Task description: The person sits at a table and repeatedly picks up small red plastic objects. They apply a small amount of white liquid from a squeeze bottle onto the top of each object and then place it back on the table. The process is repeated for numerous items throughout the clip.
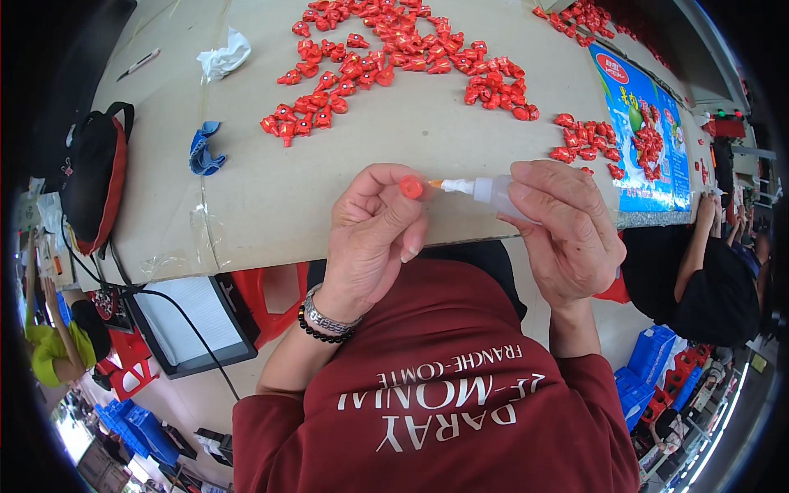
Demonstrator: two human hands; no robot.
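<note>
Between its thumb and fingers, my left hand (pixel 376 238) pinches a small red plastic piece (pixel 411 187). My right hand (pixel 567 226) is wrapped round a translucent squeeze bottle (pixel 496 194) lying sideways, its white nozzle (pixel 457 186) pointing left. The nozzle's thin amber tip (pixel 436 183) meets or nearly meets the red piece; contact is too fine to make out. Both hands are held above the near edge of the table. Beyond them, many similar red pieces (pixel 394 49) lie in a loose heap, with a smaller group (pixel 585 138) to the right.
On the table (pixel 271 193) lie a crumpled white tissue (pixel 224 54), a pen (pixel 138 65) and a torn blue scrap (pixel 205 149). A black and red bag (pixel 97 177) hangs at the left edge. A blue printed sheet (pixel 645 123) bears more red pieces. Other people sit at both sides.
</note>
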